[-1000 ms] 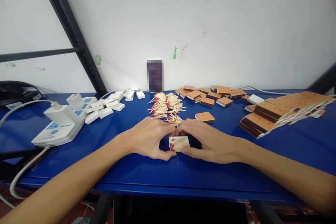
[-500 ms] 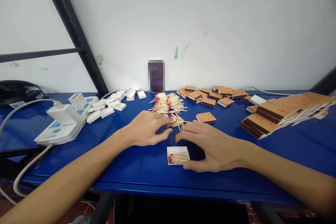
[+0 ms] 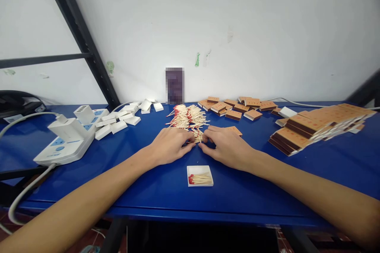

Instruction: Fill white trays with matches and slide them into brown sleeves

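A heap of red-tipped matches [image 3: 190,116] lies on the blue table in front of me. At its near end, my left hand [image 3: 172,145] presses in from the left with thumb and curled fingers on a few matches. From the other side, my right hand [image 3: 227,146] grips the same small bunch, thumb and fingers bent around its ends. Fingers partly hide how many matches are between them. Closer to me, a white matchbox tray [image 3: 209,168] sits apart from both hands, with a row of matches [image 3: 200,178] along its near side.
White inner trays [image 3: 118,120] are piled at the left beside a power strip [image 3: 80,142] with plugs and cables. Orange matchboxes [image 3: 234,114] lie loose behind my right hand. Stacked matchbox sleeves [image 3: 320,124] stand at the right. A pixelated dark panel [image 3: 175,87] leans at the wall.
My right hand has left the white tray and moved forward to the near end of the match heap. My left hand has shifted slightly, its fingers now closer to the matches.
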Motion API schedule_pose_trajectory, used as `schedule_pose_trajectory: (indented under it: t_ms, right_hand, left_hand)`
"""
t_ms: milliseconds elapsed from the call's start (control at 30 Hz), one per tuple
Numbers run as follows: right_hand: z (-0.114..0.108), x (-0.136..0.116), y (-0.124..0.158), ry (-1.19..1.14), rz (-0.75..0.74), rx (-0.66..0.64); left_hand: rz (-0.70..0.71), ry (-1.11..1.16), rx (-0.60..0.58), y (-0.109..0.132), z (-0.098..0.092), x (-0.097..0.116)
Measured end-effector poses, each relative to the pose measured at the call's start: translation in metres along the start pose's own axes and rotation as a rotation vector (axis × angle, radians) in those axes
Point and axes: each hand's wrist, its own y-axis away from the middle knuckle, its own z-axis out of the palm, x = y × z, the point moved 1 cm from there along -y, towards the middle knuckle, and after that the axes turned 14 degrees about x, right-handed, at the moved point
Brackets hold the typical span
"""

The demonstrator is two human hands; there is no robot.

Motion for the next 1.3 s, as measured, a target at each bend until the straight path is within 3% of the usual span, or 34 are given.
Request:
schedule_pose_trajectory:
  t_ms: [433, 600, 900, 1033, 1300]
  right_hand:
    - [-0.009, 0.01, 0.006, -0.093, -0.014, -0.008]
    - [-0.011, 0.006, 0.006, -0.159, -0.09, -0.091]
    - [-0.007, 0.006, 0.004, -0.277, -0.094, -0.159]
    - [-0.014, 0.007, 0.007, -0.263, -0.117, -0.219]
    - [-0.04, -0.02, 0.017, -0.358, -0.151, -0.164]
  left_hand:
    - [0.012, 0.078, -0.047, 0.004, -0.01, 0.001]
    - [-0.017, 0.126, -0.077, 0.003, -0.012, 0.001]
    - [-0.023, 0.009, -0.047, 0.004, -0.012, -0.006]
    - [-0.007, 0.0, -0.08, 0.005, -0.012, -0.006]
    - [-0.034, -0.022, -0.101, 0.004, -0.007, -0.003]
